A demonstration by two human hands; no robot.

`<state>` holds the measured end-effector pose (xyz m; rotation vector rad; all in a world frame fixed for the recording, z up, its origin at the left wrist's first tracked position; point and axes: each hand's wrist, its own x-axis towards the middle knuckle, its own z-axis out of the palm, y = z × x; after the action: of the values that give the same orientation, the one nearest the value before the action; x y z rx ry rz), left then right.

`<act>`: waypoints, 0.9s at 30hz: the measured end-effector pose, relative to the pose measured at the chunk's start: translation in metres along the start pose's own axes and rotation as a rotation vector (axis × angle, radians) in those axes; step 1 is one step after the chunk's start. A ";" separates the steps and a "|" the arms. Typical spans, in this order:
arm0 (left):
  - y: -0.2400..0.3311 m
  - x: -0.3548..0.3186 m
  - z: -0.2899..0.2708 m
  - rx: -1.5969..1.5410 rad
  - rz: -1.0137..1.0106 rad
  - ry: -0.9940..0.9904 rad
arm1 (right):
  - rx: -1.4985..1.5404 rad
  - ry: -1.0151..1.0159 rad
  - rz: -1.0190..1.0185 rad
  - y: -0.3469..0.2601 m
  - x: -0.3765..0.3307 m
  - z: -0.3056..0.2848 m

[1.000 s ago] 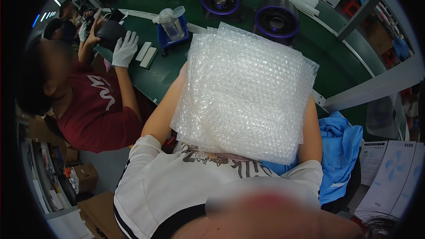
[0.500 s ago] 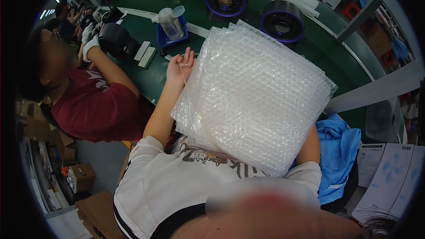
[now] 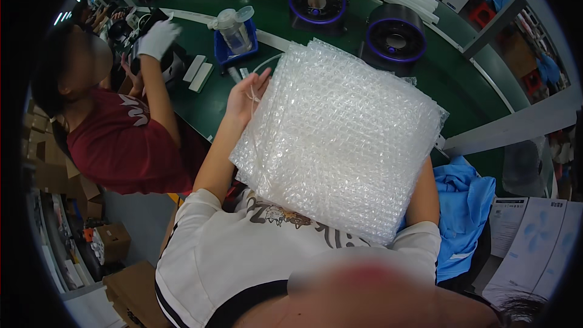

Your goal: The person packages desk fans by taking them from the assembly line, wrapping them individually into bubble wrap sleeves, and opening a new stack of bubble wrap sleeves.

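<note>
A thick stack of clear bubble wrap sheets point(image 3: 340, 140) rests against my chest, squarish and see-through white, with my left hand point(image 3: 246, 98) on its upper left edge. At my lower left sit brown cardboard boxes point(image 3: 112, 240) on the floor. At my lower right lie white printed sheets point(image 3: 540, 240) with pale blue pictures.
</note>
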<state>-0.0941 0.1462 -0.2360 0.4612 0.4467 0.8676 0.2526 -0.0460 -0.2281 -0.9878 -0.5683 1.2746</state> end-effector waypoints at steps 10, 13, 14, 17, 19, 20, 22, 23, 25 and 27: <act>0.002 0.065 -0.031 -0.450 -0.272 -0.684 | -0.016 0.020 -0.022 -0.006 -0.008 -0.004; -0.018 0.051 0.006 0.266 -0.282 0.197 | -0.010 0.046 -0.031 -0.008 -0.012 -0.011; -0.020 0.051 0.007 0.356 -0.244 0.173 | -0.017 0.047 -0.035 -0.008 -0.012 -0.012; -0.024 0.049 0.003 0.693 -0.071 0.085 | -0.018 0.054 -0.043 -0.010 -0.012 -0.013; -0.029 0.047 -0.003 0.950 0.073 0.022 | -0.021 0.063 -0.048 -0.011 -0.012 -0.013; -0.032 0.045 -0.005 1.050 0.145 -0.001 | -0.023 0.061 -0.044 -0.011 -0.013 -0.013; -0.035 0.044 -0.007 1.202 0.269 -0.037 | -0.026 0.063 -0.045 -0.011 -0.011 -0.014; -0.034 0.043 -0.006 1.248 0.305 -0.050 | -0.027 0.066 -0.043 -0.011 -0.012 -0.014; -0.033 0.047 -0.007 1.317 0.359 -0.074 | -0.024 0.068 -0.042 -0.011 -0.012 -0.014; -0.032 0.053 -0.008 1.370 0.396 -0.103 | -0.026 0.076 -0.047 -0.012 -0.011 -0.015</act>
<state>-0.0487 0.1722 -0.2695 1.8899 0.8420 0.8028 0.2682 -0.0608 -0.2233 -1.0340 -0.5479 1.1857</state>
